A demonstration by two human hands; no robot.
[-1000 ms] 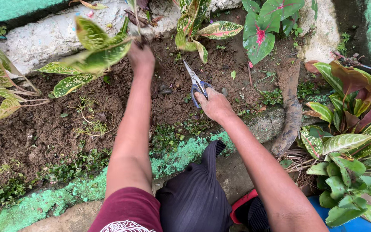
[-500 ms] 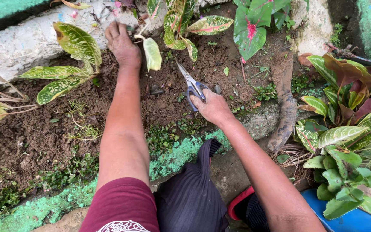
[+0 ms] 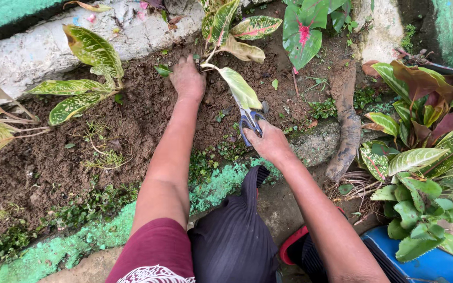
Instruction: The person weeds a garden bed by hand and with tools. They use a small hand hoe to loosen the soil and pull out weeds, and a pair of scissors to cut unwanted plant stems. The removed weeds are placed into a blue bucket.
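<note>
The left hand (image 3: 187, 78) was pressed down on the dark soil (image 3: 132, 126) of the planting bed, fingers closed at the base of a yellowing leaf's stalk (image 3: 208, 65); whether they pinched it could not be told. The leaf (image 3: 241, 88) drooped from that point toward the right hand (image 3: 271, 142). That hand was wrapped shut around the blue handles of a pair of scissors (image 3: 248, 119), whose blades pointed away from the person and passed beneath the drooping leaf's tip, so their state was hidden. Just beyond the left hand stood a variegated plant (image 3: 237, 26) with cream and pink leaves. Well to the left of both hands grew a speckled green plant (image 3: 85, 68) beside a white stone border (image 3: 43, 47). To the right of the scissors hand, a muddy branch (image 3: 344, 120) lay across the bed's edge.
</note>
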